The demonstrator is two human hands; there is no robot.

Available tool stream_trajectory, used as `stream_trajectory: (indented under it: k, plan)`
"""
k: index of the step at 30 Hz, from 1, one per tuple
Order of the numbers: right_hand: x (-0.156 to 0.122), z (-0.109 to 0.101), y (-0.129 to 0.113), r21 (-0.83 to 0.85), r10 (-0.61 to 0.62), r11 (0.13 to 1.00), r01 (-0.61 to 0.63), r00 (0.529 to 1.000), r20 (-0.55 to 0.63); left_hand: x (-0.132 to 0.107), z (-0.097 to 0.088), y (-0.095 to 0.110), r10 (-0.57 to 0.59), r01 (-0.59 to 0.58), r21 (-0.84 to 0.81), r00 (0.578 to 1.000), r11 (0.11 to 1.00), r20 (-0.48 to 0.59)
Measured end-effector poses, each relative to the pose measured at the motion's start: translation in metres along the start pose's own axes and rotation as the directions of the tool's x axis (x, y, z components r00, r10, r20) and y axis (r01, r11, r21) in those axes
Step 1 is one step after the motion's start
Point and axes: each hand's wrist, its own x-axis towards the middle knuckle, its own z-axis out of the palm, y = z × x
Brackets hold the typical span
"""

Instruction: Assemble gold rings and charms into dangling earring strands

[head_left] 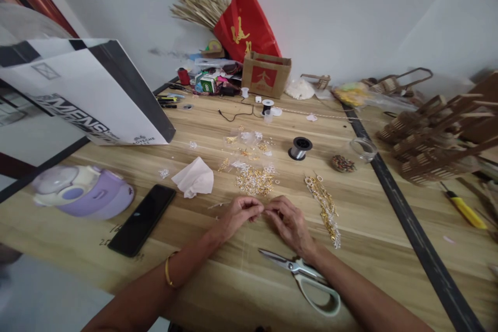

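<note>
My left hand (245,211) and my right hand (288,220) meet fingertip to fingertip above the wooden table. Both are closed in a pinch, and whatever lies between the fingers is too small to make out. Just beyond them is a pile of gold and silver beads (254,180). To the right of my right hand lies a gold and silver beaded strand (327,210). Scissors (301,268) with pale green handles rest below my right hand, partly under that forearm. A thin whitish strand (218,205) lies left of my left hand.
A wire spool (300,149) and a jar of dark beads (344,162) stand beyond the strand. On the left are a tissue (194,178), a phone (142,220), a purple bottle (87,192) and a large box (85,93). Woven baskets (436,140) crowd the right.
</note>
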Motion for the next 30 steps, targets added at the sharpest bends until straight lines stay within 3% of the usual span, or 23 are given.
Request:
stream_trajectory:
  k: [30]
  plan:
    - [0.0007,0.0002,0.0010,-0.128,0.012,0.992,-0.008,0.999,0.035,-0.0003,-0.0001,0.0004,0.047,-0.045,0.145,0.999,0.988,-0.013]
